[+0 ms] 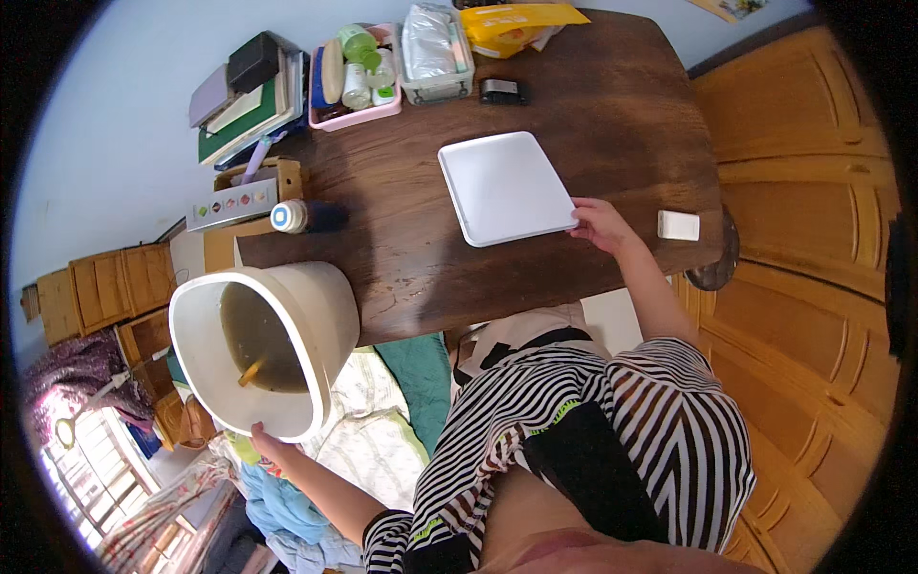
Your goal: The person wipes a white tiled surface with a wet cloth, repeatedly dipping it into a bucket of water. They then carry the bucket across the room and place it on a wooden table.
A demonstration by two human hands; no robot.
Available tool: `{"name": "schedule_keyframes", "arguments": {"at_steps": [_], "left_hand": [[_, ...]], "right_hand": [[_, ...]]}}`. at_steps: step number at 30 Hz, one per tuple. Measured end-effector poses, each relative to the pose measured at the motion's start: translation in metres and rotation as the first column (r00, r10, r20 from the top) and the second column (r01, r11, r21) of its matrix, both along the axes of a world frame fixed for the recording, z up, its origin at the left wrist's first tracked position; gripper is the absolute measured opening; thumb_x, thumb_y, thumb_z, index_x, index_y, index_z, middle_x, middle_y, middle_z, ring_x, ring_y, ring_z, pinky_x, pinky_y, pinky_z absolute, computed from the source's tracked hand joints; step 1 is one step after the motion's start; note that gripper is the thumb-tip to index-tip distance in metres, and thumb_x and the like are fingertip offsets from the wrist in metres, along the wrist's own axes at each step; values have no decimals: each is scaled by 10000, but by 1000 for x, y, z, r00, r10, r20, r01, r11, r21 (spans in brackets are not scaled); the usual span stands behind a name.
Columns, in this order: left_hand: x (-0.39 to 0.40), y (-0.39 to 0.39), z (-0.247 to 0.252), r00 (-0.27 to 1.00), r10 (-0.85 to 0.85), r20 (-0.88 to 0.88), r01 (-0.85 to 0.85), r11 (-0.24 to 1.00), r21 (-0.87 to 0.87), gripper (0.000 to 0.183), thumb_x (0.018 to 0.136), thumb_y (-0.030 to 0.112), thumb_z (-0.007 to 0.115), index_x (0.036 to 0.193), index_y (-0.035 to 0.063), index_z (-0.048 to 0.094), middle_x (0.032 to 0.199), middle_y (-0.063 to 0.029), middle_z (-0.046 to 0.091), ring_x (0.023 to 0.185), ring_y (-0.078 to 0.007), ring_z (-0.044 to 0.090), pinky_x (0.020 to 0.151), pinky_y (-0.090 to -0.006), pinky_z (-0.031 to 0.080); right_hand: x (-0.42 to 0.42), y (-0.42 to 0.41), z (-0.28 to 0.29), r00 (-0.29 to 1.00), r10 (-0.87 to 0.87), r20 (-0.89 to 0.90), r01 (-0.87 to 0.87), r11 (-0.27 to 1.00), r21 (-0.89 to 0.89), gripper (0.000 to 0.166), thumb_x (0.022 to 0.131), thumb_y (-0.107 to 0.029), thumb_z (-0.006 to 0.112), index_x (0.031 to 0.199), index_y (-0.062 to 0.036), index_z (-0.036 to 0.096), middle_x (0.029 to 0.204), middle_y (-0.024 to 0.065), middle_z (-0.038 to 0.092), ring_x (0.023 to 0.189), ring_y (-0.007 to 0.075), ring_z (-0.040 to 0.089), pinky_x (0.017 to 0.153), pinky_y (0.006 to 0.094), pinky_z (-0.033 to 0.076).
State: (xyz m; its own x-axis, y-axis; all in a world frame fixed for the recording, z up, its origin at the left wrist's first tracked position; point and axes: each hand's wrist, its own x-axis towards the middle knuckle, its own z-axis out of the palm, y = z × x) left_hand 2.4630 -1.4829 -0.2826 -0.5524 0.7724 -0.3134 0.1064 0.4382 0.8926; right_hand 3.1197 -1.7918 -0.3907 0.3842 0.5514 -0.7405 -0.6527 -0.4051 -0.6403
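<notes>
In the head view my left hand (271, 446) is at the near rim of a white plastic bucket (333, 298), its thumb over the edge and the other fingers hidden. The bucket's mouth is uncovered and faces up towards me at the table's left end. Murky brownish contents (262, 341) lie inside, and a short yellow-brown stick-like piece (250, 373) shows among them. My right hand (601, 224) grips the right corner of a white square lid (505, 188), which lies flat on or just above the dark wooden table (401, 194).
Along the wall stand a pink basket of bottles (356, 118), a clear plastic box (436, 90) and a yellow bag (516, 29). Books (244, 118) and a white-capped bottle (288, 216) are at the left. A small white box (678, 225) sits right of my right hand.
</notes>
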Motion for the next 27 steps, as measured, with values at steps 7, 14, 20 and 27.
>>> {"name": "schedule_keyframes", "arguments": {"at_steps": [7, 14, 20, 27], "left_hand": [[-37, 7, -24, 994, -26, 108, 19, 998, 62, 578, 730, 125, 518, 1280, -20, 420, 1184, -197, 512, 1031, -346, 547, 846, -471, 473], [-22, 4, -13, 997, -17, 75, 14, 999, 38, 540, 755, 172, 505, 1239, -57, 434, 1147, -206, 540, 1014, -361, 578, 811, -495, 502], [10, 2, 0, 999, -13, 44, 15, 999, -37, 576, 727, 204, 539, 1230, -60, 444, 1179, -200, 526, 1014, -353, 552, 850, -474, 459], [-3, 1, 1, 1000, 11, -10, -11, 1000, -18, 525, 751, 227, 561, 1138, -118, 483, 1108, -198, 562, 995, -329, 569, 838, -457, 466]], "right_hand": [[13, 104, 29, 998, -16, -67, 43, 904, 426, 386, 913, -86, 513, 1293, -25, 503, 1068, 62, 604, 929, 150, 588, 739, 270, 526], [48, 301, 0, 948, -302, -96, 300, 758, 579, 355, 900, -44, 541, 1217, 104, 484, 1115, 226, 567, 938, 319, 616, 798, 405, 568], [71, 334, -16, 818, -570, 71, 511, 778, 366, 397, 865, -33, 592, 1246, 36, 504, 1042, 173, 610, 752, 258, 659, 596, 328, 571], [74, 168, -32, 270, -32, 962, 113, 994, 1, 407, 765, -159, 680, 1151, -44, 617, 1237, 152, 540, 1098, 310, 558, 931, 406, 462]]}}
